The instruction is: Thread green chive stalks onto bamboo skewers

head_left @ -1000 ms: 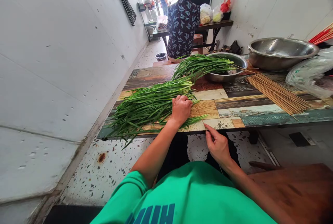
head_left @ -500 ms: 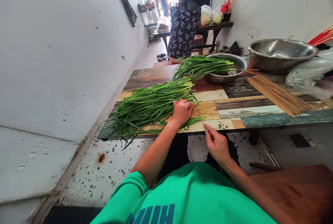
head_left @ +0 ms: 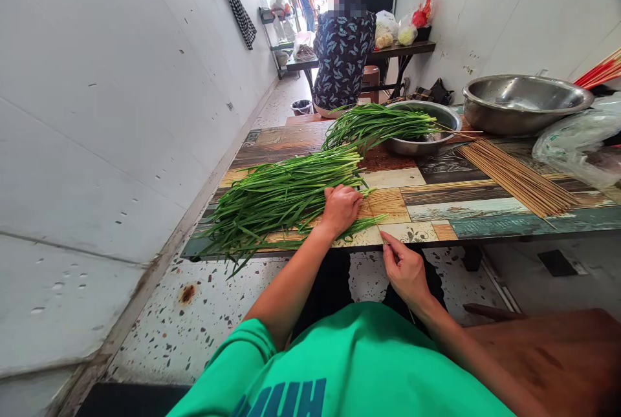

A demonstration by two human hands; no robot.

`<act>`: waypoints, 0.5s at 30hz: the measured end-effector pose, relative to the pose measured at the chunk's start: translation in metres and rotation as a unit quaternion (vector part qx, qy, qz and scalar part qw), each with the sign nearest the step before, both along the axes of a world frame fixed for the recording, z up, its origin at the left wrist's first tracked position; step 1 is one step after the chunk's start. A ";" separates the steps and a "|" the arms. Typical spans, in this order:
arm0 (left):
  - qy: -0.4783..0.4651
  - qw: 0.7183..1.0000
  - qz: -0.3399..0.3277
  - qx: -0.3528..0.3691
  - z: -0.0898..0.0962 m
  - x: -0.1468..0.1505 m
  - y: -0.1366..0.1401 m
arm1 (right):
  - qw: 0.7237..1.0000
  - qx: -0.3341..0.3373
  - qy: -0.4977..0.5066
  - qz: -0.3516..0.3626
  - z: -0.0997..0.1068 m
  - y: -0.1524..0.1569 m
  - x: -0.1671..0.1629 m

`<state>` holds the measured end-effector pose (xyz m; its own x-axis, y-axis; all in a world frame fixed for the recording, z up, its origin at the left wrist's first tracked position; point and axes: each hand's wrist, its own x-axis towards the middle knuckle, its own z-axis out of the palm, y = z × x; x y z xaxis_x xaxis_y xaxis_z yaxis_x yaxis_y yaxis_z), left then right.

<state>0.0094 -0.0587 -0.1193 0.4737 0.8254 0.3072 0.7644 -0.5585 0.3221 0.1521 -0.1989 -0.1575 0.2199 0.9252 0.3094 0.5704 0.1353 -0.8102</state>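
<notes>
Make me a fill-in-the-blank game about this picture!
The hand pinching a thin stick is the ____ one.
The nearest shirt is mostly ____.
The number of metal bowls on the near table is ____.
In the picture, the leafy greens lie to the ____ of the stick bundle.

Missing words: right, green, two, left.

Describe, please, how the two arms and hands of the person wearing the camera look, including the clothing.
Both the left hand and the right hand are bare, without gloves, and no watch or bracelet shows. The left arm has a short, bright green sleeve; the green shirt carries dark blue print.
</notes>
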 end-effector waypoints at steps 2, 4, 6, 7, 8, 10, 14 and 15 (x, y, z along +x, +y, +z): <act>-0.007 1.000 -0.011 0.000 0.002 -0.001 -0.001 | 1.000 -0.001 0.002 0.000 0.001 0.000 0.000; -0.013 1.000 -0.015 0.001 0.003 -0.001 -0.002 | 1.000 -0.003 0.004 0.000 0.002 0.000 -0.001; -0.017 1.000 -0.006 -0.001 0.004 -0.001 -0.003 | 1.000 -0.004 0.004 0.001 0.004 0.001 -0.001; -0.019 1.000 0.000 -0.003 0.004 -0.001 -0.004 | 1.000 -0.003 0.004 0.001 0.004 0.001 -0.001; -0.021 1.000 0.007 -0.004 0.003 -0.001 -0.004 | 1.000 -0.001 0.004 0.002 0.005 0.001 -0.001; -0.028 1.000 0.012 -0.005 0.002 -0.001 -0.004 | 1.000 0.000 0.005 0.003 0.005 0.002 -0.001; -0.038 0.999 0.000 -0.006 0.001 -0.001 -0.003 | 1.000 0.000 0.008 0.001 0.005 0.001 -0.002; -0.037 0.999 -0.005 -0.008 0.002 -0.001 -0.003 | 1.000 -0.001 0.008 0.000 0.004 0.000 -0.002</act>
